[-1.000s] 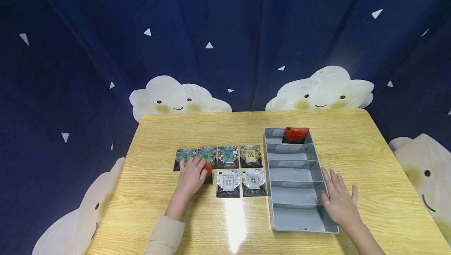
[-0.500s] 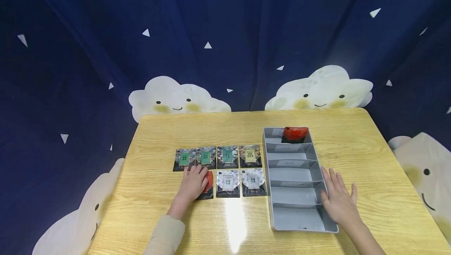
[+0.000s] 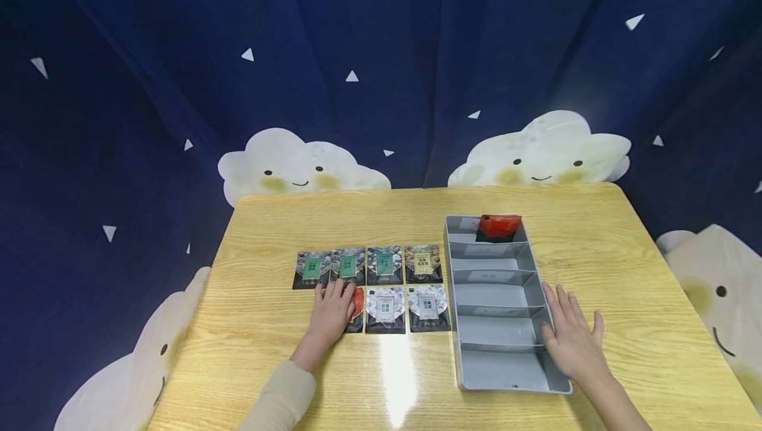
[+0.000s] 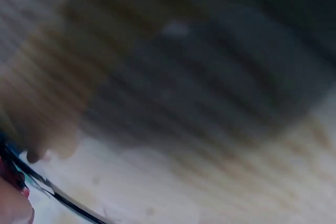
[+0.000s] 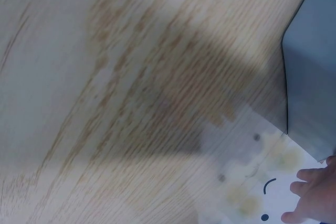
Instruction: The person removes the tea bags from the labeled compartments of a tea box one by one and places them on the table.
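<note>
In the head view, my left hand [image 3: 332, 315] rests over a red and black tea packet [image 3: 358, 310] on the table, covering much of it. Its fingertips reach the packet's upper edge, by the green-labelled packets. A fingertip [image 4: 13, 205] and a dark packet edge show in the left wrist view. My right hand [image 3: 575, 342], fingers straight and spread, touches the right wall of a grey compartment tray [image 3: 516, 389]. Another red packet [image 3: 499, 227] leans in the tray's farthest compartment. Beside the left hand lie two white-labelled packets, the nearer one [image 3: 385, 310] and another [image 3: 428, 308].
Above them runs a row of packets: two green-labelled ones [image 3: 312, 268] [image 3: 348, 266], a teal-labelled packet [image 3: 385, 264] and a yellow-labelled packet [image 3: 423, 264]. The wooden table [image 3: 601, 239] ends at a dark blue curtain [image 3: 381, 54] with cloud prints.
My left hand has brought the red packet down from over the green-labelled row, then slid it slightly right, beside the white-labelled packets. The right hand and tray have stayed put.
</note>
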`<state>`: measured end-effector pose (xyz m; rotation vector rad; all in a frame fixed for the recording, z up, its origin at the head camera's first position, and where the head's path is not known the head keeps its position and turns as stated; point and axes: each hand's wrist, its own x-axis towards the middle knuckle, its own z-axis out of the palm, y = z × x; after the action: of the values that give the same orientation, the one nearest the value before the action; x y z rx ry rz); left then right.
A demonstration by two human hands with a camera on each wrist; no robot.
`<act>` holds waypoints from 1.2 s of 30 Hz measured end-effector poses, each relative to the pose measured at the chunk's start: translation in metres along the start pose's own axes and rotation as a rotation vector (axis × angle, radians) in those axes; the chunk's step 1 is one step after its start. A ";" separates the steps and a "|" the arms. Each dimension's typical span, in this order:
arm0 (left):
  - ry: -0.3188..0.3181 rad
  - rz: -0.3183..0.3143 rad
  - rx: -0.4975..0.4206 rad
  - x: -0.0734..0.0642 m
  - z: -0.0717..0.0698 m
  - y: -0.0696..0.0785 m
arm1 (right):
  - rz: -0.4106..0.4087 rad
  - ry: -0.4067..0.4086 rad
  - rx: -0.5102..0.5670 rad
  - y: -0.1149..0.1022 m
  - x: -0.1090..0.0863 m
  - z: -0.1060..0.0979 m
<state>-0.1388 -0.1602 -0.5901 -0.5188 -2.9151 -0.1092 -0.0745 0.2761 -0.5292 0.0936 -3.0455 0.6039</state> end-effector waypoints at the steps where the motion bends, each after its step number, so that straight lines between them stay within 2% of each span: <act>1: 0.009 0.000 0.007 0.000 0.001 0.000 | 0.000 0.000 -0.002 0.000 0.000 0.000; 17: 0.111 -0.044 0.044 -0.002 0.007 0.004 | 0.001 0.004 0.001 0.000 0.000 0.000; 23: 0.114 -0.053 0.049 -0.002 0.007 0.003 | 0.000 0.009 0.001 0.000 0.000 0.000; 27: 0.088 -0.085 0.030 0.000 0.003 0.003 | 0.001 0.012 -0.004 0.000 0.000 0.000; 31: 0.063 -0.140 -0.016 0.007 -0.006 0.006 | -0.001 0.010 -0.006 0.000 0.000 0.001; 36: 0.037 -0.157 -0.081 0.030 -0.019 0.017 | 0.002 0.004 -0.007 0.000 0.000 0.000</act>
<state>-0.1572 -0.1365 -0.5650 -0.2956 -2.9215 -0.2555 -0.0741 0.2759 -0.5294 0.0884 -3.0443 0.5928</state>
